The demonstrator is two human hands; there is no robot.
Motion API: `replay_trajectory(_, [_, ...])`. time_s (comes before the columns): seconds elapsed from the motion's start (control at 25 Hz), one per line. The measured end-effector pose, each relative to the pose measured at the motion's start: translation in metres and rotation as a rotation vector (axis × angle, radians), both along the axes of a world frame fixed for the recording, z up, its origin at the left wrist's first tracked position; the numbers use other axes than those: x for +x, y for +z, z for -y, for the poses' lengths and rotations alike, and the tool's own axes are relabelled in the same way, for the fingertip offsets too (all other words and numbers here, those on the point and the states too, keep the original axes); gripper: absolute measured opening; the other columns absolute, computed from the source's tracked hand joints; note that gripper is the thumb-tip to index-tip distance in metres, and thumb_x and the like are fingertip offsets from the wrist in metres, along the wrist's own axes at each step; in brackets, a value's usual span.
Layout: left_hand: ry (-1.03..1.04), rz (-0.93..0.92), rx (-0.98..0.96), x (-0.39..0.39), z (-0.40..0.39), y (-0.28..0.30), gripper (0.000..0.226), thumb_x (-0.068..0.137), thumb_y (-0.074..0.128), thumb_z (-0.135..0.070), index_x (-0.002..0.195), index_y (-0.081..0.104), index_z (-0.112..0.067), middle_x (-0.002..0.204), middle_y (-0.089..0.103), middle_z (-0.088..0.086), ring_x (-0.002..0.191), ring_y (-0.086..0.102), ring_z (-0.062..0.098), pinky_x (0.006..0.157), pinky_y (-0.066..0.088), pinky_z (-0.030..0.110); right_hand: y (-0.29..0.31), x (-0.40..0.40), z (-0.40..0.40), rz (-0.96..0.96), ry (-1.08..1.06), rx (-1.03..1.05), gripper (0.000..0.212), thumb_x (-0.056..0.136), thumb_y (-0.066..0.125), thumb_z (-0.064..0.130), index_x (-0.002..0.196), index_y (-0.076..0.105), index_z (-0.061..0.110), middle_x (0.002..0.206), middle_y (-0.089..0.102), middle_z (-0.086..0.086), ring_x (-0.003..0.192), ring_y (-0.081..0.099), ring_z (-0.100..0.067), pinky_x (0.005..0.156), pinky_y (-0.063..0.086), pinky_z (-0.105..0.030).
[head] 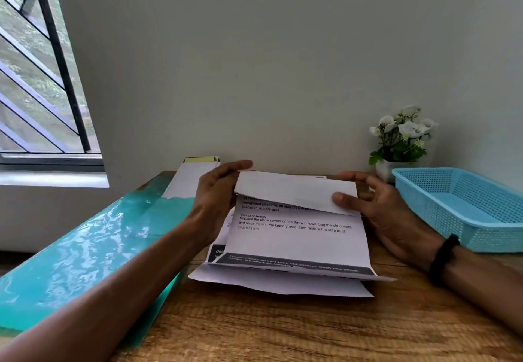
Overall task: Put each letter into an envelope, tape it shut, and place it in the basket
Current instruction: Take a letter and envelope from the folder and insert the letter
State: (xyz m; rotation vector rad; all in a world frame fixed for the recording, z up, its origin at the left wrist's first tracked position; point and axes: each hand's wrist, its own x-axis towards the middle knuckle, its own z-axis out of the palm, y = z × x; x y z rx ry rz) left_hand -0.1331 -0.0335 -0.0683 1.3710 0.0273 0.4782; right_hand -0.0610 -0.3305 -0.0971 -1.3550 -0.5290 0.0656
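- Letter: a printed sheet, light and floppy, being folded over the paper stack on the wooden surface.
- Left hand pinches the folded flap's far corner; right hand pinches its near edge under the thumb.
- Best held at both edges; it creases easily.
- Basket sits just right of the right-hand grip.

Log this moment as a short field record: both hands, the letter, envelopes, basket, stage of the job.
left hand: pinches the far left corner of the printed letter
right hand: thumb on the folded-over top flap, gripping its right side
letter: top part folded toward the person, on a paper stack
envelopes: by the wall, left of the hands
basket: blue, right, nothing visible inside
stage: folding, not yet enveloped
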Motion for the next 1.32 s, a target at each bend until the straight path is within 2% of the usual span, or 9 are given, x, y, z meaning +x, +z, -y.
replay_trajectory(0.16, [-0.213,-0.153,-0.031,-0.006,0.001,0.003,0.028,0.101,0.063,-0.037,0.118,0.073,-0.018,0.100,0.080,0.005,0.079,0.076,0.018,0.062,0.060,0.031,-0.003,0.003,0.003,-0.043,-0.052,0.105,0.067,0.063,0.096,0.022,0.125,0.070,0.020,0.119,0.079,-0.010,0.107,0.077,-0.030,0.076,0.065,-0.039])
replay_trajectory(0.28, [-0.262,-0.167,0.154,-0.009,0.003,-0.004,0.037,0.089,0.080,-0.021,0.124,0.072,-0.014,0.114,0.079,0.012,0.094,0.078,0.026,0.071,0.063,0.033,-0.004,0.006,0.003,-0.049,-0.101,0.137,0.074,0.061,0.099,0.024,0.127,0.068,0.017,0.120,0.079,-0.010,0.106,0.077,-0.030,0.075,0.065,-0.039])
replay_trajectory(0.44, [-0.178,-0.101,0.080,-0.009,0.005,-0.004,0.034,0.087,0.078,-0.006,0.120,0.071,-0.006,0.106,0.080,0.017,0.089,0.078,0.031,0.074,0.065,0.036,-0.004,0.005,0.005,-0.056,0.004,0.085,0.068,0.063,0.101,0.027,0.124,0.071,0.022,0.121,0.078,-0.010,0.109,0.076,-0.030,0.078,0.065,-0.039])
replay_trajectory(0.64, [-0.168,-0.110,0.008,-0.006,0.003,0.000,0.025,0.091,0.070,0.003,0.115,0.072,-0.003,0.105,0.080,0.019,0.081,0.080,0.027,0.066,0.064,0.032,-0.004,0.002,0.001,-0.042,-0.031,0.099,0.035,0.068,0.089,0.015,0.102,0.081,0.023,0.114,0.080,-0.012,0.099,0.079,-0.025,0.071,0.064,-0.028])
replay_trajectory(0.84, [-0.128,-0.150,-0.011,-0.003,0.002,0.000,0.024,0.094,0.062,0.007,0.111,0.076,-0.004,0.112,0.077,0.023,0.100,0.073,0.037,0.094,0.059,0.048,-0.003,-0.001,0.001,-0.085,-0.021,0.134,0.028,0.075,0.081,0.008,0.101,0.083,0.017,0.111,0.080,-0.014,0.097,0.079,-0.026,0.073,0.065,-0.031])
replay_trajectory(0.92, [-0.104,-0.216,-0.021,-0.004,0.001,0.005,0.025,0.096,0.061,0.004,0.104,0.081,-0.008,0.112,0.077,0.021,0.103,0.071,0.040,0.101,0.057,0.053,-0.001,-0.002,0.002,-0.095,-0.024,0.120,0.024,0.075,0.080,0.009,0.098,0.084,0.014,0.109,0.081,-0.016,0.091,0.080,-0.024,0.069,0.065,-0.030])
replay_trajectory(1.04, [-0.125,-0.281,-0.114,-0.008,0.002,0.012,0.017,0.088,0.071,-0.012,0.099,0.085,-0.012,0.110,0.078,0.017,0.086,0.072,0.029,0.089,0.061,0.044,0.000,-0.001,0.003,-0.124,-0.038,0.135,0.017,0.083,0.075,0.001,0.097,0.083,0.008,0.109,0.080,-0.016,0.092,0.080,-0.023,0.068,0.064,-0.029])
replay_trajectory(1.16, [-0.238,-0.273,-0.254,-0.011,-0.001,0.013,0.033,0.095,0.058,-0.023,0.117,0.079,-0.010,0.114,0.071,0.018,0.084,0.068,0.028,0.081,0.057,0.041,0.001,0.000,0.002,-0.139,-0.099,0.198,0.020,0.087,0.070,-0.006,0.092,0.083,0.007,0.105,0.081,-0.016,0.089,0.080,-0.024,0.068,0.064,-0.026])
replay_trajectory(1.32, [-0.403,-0.333,-0.125,-0.021,0.004,0.013,0.044,0.084,0.082,-0.035,0.121,0.074,-0.014,0.123,0.072,0.018,0.098,0.073,0.033,0.083,0.064,0.045,0.001,0.003,0.003,-0.087,-0.198,0.187,0.025,0.090,0.068,-0.008,0.090,0.085,0.010,0.103,0.082,-0.014,0.092,0.080,-0.025,0.069,0.064,-0.025])
